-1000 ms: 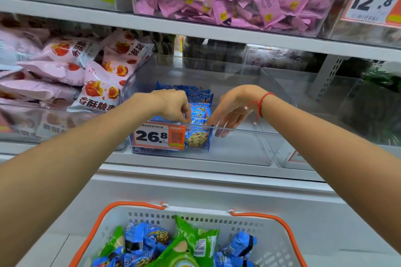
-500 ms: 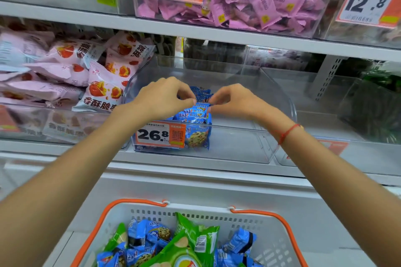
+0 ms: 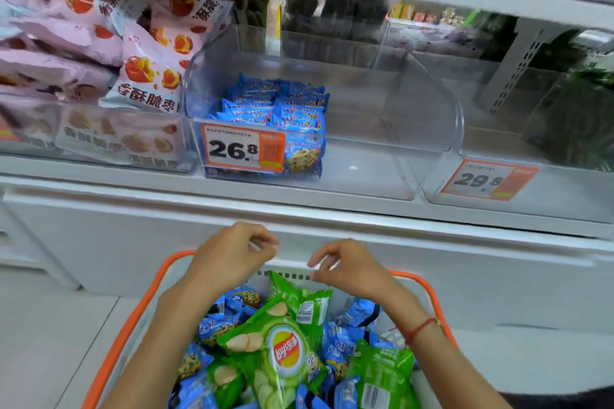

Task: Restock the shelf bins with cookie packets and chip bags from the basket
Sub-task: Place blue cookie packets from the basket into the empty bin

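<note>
shelf (image 3: 299, 206): white, i see clear bins in a row along it.
basket (image 3: 133, 319): orange-rimmed, below the shelf, heaped with blue cookie packets (image 3: 352, 315) and green chip bags (image 3: 282, 352).
middle bin (image 3: 382, 129): clear, a stack of blue cookie packets at its left end behind a 26.8 price tag (image 3: 244, 149).
left hand (image 3: 232, 256): above the basket's far rim, fingers loosely curled, i see nothing held.
right hand (image 3: 349, 271): beside it, fingers loosely curled, holding nothing.

Three green crinkly chip bags (image 3: 275, 352) lie in one orange-rimmed plastic basket (image 3: 133, 319); two orange price tags (image 3: 244, 149) at 12 o'clock.
</note>
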A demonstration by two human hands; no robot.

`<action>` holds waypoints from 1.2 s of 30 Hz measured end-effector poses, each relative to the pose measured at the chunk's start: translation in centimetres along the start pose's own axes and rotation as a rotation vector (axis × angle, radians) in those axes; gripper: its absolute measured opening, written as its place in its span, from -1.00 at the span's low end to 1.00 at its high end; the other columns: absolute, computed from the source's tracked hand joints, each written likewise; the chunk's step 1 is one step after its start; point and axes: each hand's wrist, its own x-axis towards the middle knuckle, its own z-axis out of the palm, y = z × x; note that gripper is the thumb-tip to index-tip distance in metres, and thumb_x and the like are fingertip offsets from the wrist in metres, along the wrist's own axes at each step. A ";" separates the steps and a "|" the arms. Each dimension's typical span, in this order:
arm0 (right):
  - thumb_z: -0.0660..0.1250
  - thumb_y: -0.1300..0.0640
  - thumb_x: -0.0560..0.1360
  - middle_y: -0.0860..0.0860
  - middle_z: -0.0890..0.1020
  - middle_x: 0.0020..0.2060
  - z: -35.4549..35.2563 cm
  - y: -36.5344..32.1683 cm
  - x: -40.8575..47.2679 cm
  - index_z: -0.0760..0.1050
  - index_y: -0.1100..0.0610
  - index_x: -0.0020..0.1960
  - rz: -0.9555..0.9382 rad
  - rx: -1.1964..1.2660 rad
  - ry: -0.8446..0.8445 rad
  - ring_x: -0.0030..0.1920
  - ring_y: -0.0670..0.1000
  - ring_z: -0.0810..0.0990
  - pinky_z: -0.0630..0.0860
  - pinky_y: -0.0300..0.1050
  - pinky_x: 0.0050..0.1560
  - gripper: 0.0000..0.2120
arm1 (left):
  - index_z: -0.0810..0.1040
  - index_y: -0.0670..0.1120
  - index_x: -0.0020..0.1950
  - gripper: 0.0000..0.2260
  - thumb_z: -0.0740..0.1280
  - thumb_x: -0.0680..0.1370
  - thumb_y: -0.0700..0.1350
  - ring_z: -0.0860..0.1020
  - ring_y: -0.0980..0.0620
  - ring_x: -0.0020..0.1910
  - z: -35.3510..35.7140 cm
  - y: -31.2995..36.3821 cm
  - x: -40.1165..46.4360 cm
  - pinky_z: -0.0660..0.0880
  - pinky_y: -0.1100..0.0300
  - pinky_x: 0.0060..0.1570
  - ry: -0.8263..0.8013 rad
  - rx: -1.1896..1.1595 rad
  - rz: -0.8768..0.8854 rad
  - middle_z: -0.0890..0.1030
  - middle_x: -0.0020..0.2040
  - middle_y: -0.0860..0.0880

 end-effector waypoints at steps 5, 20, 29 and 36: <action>0.38 -0.10 0.47 0.02 0.50 0.26 6.9 1.7 -0.4 0.45 0.02 0.31 -0.074 -0.155 -0.242 0.25 -0.02 0.45 0.39 -0.13 0.26 -0.54 | 0.58 0.19 0.01 -0.91 0.30 0.56 0.02 0.55 0.06 0.12 2.7 -5.2 -0.3 0.49 0.10 0.12 -0.209 0.293 -0.176 0.60 0.10 0.15; 0.47 -0.13 0.36 -0.06 0.08 0.52 5.7 0.8 -0.2 0.31 -0.09 0.45 -0.051 -0.977 -0.723 0.50 0.18 -0.01 0.03 0.28 0.43 -0.29 | 0.26 -0.03 0.43 -0.35 0.37 0.46 0.23 0.45 -0.06 0.26 6.5 -11.2 -1.0 0.43 0.09 0.12 -0.031 0.608 -0.301 0.50 0.26 -0.04; 0.06 -0.17 0.61 0.06 0.55 0.11 4.7 -0.9 0.3 0.50 0.06 0.16 -0.013 -0.229 -0.296 0.13 0.08 0.50 0.41 -0.04 0.17 -0.62 | 0.49 0.05 0.30 -0.35 0.55 0.26 0.20 0.46 -0.01 0.25 3.7 -6.9 -0.8 0.43 0.07 0.19 -0.082 0.087 -0.199 0.53 0.25 0.04; 0.10 0.10 0.63 0.02 0.54 0.09 1.1 -3.7 0.5 0.40 0.02 0.23 0.098 0.289 -0.134 0.00 0.04 0.54 0.45 -0.18 -0.13 -0.78 | 0.61 0.09 0.13 -0.69 0.47 0.40 -0.06 0.62 0.14 0.05 1.1 0.0 -1.4 0.54 0.20 -0.02 -0.176 -0.877 -0.136 0.69 0.01 0.06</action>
